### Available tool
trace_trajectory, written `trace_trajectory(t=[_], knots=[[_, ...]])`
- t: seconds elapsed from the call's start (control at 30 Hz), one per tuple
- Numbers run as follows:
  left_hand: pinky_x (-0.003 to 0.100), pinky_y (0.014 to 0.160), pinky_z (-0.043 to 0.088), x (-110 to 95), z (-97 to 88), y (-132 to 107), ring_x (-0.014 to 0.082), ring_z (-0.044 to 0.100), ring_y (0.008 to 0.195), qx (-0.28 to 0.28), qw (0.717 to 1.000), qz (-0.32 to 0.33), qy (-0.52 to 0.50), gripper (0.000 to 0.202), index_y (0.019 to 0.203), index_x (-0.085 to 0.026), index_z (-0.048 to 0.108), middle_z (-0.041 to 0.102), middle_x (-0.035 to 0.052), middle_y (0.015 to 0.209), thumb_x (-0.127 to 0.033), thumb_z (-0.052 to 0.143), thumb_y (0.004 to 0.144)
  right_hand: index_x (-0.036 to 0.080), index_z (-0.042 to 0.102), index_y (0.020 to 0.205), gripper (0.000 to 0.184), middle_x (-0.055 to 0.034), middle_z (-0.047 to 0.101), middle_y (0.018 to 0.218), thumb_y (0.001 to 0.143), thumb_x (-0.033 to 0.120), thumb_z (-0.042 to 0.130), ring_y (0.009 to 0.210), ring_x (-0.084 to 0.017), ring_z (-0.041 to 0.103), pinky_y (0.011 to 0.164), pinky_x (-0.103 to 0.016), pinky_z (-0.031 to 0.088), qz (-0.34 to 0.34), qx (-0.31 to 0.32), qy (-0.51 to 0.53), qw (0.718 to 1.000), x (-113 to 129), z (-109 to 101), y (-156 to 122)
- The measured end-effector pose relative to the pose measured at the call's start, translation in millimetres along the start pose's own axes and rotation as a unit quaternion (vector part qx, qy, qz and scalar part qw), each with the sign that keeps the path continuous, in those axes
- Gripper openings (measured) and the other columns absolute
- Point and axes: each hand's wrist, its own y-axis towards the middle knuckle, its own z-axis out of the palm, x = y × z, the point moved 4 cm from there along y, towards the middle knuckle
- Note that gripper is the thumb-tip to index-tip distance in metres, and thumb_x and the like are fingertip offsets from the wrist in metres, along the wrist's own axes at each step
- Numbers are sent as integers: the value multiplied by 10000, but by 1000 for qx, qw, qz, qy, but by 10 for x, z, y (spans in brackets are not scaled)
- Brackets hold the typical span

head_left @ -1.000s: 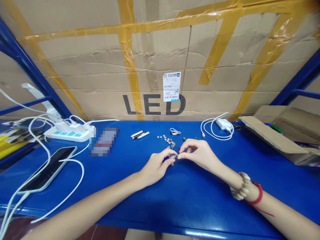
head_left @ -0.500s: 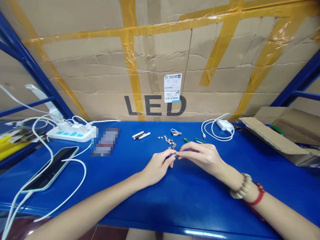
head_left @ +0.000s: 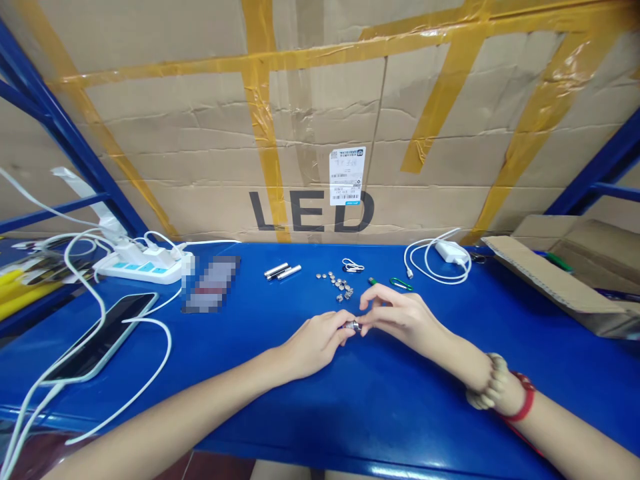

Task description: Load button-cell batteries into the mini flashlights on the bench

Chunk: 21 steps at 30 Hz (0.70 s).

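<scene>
A small silver metal tube (head_left: 353,326) is pinched in the fingertips of my left hand (head_left: 315,343), which covers much of it. From the other side, my right hand (head_left: 400,313) has its thumb and fingertips closed at the tube's end; whether a smaller part sits between them is hidden. Just beyond the hands lie several button cells (head_left: 340,283), loosely scattered. Behind them is a white looped cord with a clip (head_left: 353,265). Slim silver tubes (head_left: 289,271) rest to the left of the cells. A green carabiner (head_left: 401,285) lies beyond my right hand.
On the left are a phone (head_left: 105,337), a white power strip (head_left: 145,267) with cables, and a blurred-out flat item (head_left: 211,285). A white charger with cable (head_left: 451,253) and an open cardboard box (head_left: 550,277) stand right. A large taped carton (head_left: 200,147) backs the blue table (head_left: 310,420).
Both hands have come slightly nearer to me with the tube, uncovering more of the button cells. My right fingers have shifted a little at the tube's end.
</scene>
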Motion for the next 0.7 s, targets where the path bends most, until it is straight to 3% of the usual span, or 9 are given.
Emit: trace_trajectory(t=[0.2, 0.37, 0.7], knots=[[196, 620, 354, 42, 11, -17, 100, 498, 647, 0, 998, -55, -29, 141, 886, -164, 469, 510, -18, 714, -229, 347, 910, 171, 636, 776, 124, -24, 512, 824, 835, 252, 562, 698, -69, 519, 615, -185, 395, 68, 40, 82, 993, -84, 59, 0], [207, 636, 370, 38, 14, -5, 112, 520, 669, 4, 998, -60, -31, 128, 899, -164, 471, 527, -9, 733, -231, 362, 900, 166, 633, 746, 128, -20, 504, 793, 819, 260, 584, 722, -79, 515, 632, -194, 399, 106, 50, 137, 984, -132, 107, -11], [211, 623, 379, 68, -1, -18, 125, 549, 672, -26, 998, -53, -35, 79, 862, -171, 415, 555, -2, 743, -241, 392, 887, 161, 639, 772, 131, -31, 522, 833, 832, 251, 565, 726, -83, 517, 629, -197, 388, 102, 39, 106, 988, -110, 105, -20]])
